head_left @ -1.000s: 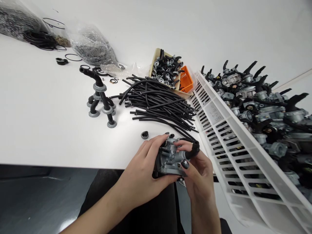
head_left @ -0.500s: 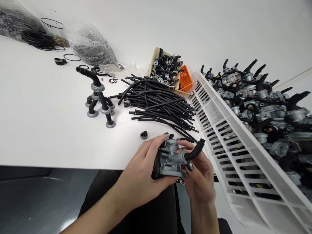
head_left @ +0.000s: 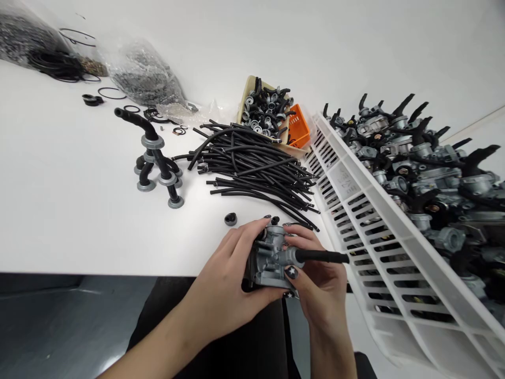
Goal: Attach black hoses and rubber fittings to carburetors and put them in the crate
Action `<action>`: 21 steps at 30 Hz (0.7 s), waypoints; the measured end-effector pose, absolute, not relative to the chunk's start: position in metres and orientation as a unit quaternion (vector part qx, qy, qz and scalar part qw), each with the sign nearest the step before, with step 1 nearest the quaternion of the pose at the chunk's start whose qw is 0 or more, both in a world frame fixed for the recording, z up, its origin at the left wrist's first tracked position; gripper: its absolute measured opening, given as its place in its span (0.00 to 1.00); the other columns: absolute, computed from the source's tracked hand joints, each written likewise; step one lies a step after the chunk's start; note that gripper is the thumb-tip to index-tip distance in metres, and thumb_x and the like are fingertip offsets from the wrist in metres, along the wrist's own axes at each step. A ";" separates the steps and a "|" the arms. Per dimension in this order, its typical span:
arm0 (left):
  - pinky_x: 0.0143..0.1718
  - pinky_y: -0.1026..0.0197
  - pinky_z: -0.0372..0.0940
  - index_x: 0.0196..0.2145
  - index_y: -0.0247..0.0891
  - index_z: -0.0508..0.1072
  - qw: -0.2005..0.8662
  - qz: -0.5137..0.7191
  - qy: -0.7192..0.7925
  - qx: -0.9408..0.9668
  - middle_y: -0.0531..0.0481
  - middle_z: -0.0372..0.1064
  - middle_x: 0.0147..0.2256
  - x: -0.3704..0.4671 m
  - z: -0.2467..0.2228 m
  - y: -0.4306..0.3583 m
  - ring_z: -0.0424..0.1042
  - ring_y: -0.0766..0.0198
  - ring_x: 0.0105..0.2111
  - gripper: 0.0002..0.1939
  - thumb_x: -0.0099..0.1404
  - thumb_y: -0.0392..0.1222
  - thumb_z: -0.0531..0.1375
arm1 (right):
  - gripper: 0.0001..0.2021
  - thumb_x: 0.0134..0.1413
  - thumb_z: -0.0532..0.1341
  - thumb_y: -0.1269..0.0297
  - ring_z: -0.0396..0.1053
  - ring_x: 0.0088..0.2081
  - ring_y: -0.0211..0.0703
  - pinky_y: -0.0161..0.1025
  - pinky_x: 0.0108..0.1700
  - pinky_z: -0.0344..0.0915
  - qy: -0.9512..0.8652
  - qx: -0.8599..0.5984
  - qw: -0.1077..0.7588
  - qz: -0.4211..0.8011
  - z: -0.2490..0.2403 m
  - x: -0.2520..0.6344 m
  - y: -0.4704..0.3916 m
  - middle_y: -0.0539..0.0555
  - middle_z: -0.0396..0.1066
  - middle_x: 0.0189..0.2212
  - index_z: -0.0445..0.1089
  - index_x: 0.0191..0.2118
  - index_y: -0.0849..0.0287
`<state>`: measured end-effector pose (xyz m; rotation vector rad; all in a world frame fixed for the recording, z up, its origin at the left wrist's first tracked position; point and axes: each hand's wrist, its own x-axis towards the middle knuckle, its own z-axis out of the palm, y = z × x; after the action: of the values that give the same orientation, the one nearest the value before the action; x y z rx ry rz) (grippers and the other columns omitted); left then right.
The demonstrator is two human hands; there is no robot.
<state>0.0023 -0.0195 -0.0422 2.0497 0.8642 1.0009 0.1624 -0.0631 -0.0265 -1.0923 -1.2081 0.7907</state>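
Observation:
A grey metal carburetor [head_left: 272,255] is held between my two hands over the table's front edge. My left hand [head_left: 232,268] is wrapped round its left side, with the thumb beneath it. Closed on its right side, my right hand [head_left: 321,279] has its thumb on the body below a black rubber tube [head_left: 323,256]. That tube sticks out to the right from a grey cap on the carburetor. Just beyond my hands lies a small black and grey cap [head_left: 230,219].
Black hoses [head_left: 252,163] lie piled mid-table. Capped tubes [head_left: 155,152] stand to their left. Behind are a cream bin [head_left: 241,100], an orange basket [head_left: 299,126] and plastic bags [head_left: 144,76]. A white crate [head_left: 379,231] of carburetors stands at the right.
The black tube on the carburetor has swung from pointing up and right to pointing nearly straight right. My right thumb has shifted left on the body. The view has moved slightly.

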 end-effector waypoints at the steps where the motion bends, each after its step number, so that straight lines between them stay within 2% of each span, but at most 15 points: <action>1: 0.57 0.49 0.64 0.63 0.49 0.48 0.344 0.385 0.332 0.789 0.44 0.61 0.59 0.002 -0.042 -0.020 0.64 0.51 0.58 0.41 0.59 0.44 0.65 | 0.14 0.51 0.68 0.69 0.71 0.49 0.50 0.42 0.44 0.71 -0.531 -0.475 0.615 0.338 -0.026 0.161 -0.063 0.55 0.73 0.48 0.77 0.44 0.47; 10: 0.57 0.50 0.64 0.63 0.49 0.48 0.345 0.389 0.333 0.787 0.45 0.61 0.59 0.002 -0.043 -0.020 0.63 0.53 0.58 0.40 0.59 0.44 0.65 | 0.09 0.51 0.67 0.69 0.72 0.42 0.45 0.37 0.38 0.70 -0.529 -0.503 0.607 0.315 -0.023 0.154 -0.061 0.53 0.73 0.43 0.77 0.38 0.49; 16: 0.58 0.51 0.62 0.63 0.48 0.47 0.344 0.382 0.328 0.792 0.45 0.60 0.60 0.002 -0.042 -0.021 0.61 0.54 0.59 0.39 0.61 0.45 0.64 | 0.07 0.51 0.68 0.69 0.71 0.44 0.45 0.37 0.39 0.69 -0.513 -0.503 0.608 0.338 -0.019 0.153 -0.061 0.53 0.73 0.42 0.76 0.36 0.50; 21: 0.56 0.48 0.64 0.63 0.48 0.47 0.348 0.384 0.329 0.789 0.43 0.60 0.59 0.003 -0.041 -0.020 0.62 0.51 0.58 0.39 0.61 0.45 0.63 | 0.07 0.50 0.69 0.65 0.71 0.44 0.47 0.40 0.42 0.69 -0.510 -0.500 0.607 0.348 -0.021 0.157 -0.061 0.55 0.73 0.41 0.77 0.37 0.51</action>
<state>0.0028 -0.0197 -0.0409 2.0471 0.8531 0.9955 0.1567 -0.0615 -0.0207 -1.1569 -1.1801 0.8046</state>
